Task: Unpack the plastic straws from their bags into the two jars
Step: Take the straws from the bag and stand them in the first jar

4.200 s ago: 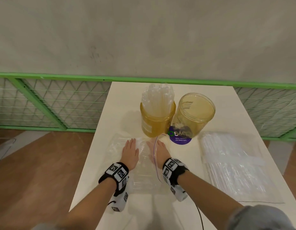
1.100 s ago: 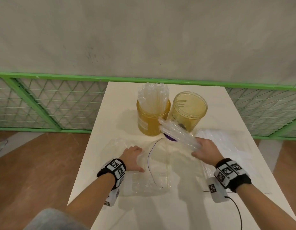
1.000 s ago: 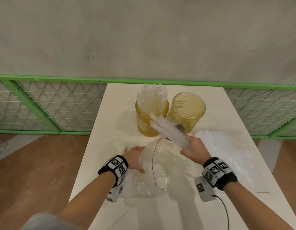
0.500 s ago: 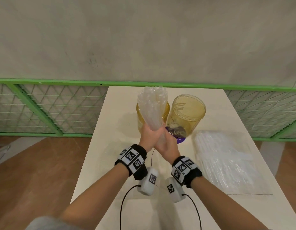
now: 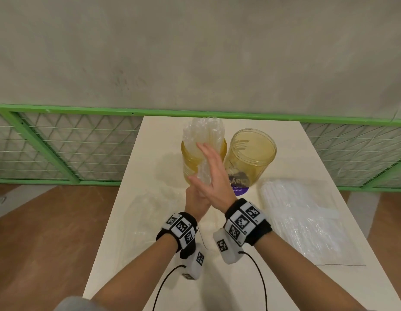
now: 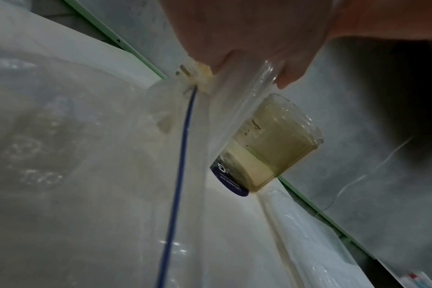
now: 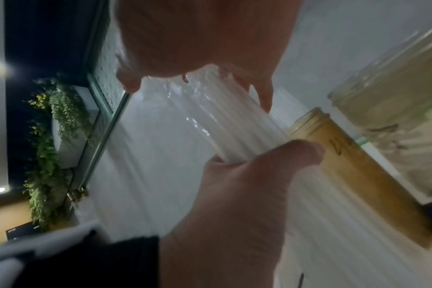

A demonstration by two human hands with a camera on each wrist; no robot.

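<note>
Two amber jars stand at the table's far end: the left jar is packed with clear straws, the right jar holds none. In front of the left jar my left hand grips the lower end of a bundle of clear straws, held upright. My right hand lies flat against the bundle's side, fingers straight and reaching up to the jar's rim. In the right wrist view the left thumb wraps the bundle beside the left jar.
A full bag of straws lies at the table's right side. An emptied clear bag with a blue zip line lies flat on the left. A green mesh railing runs behind the table.
My right hand carried a bundle from the right bag to the middle and my left hand took hold of it. Since then the right hand has opened flat along the bundle.
</note>
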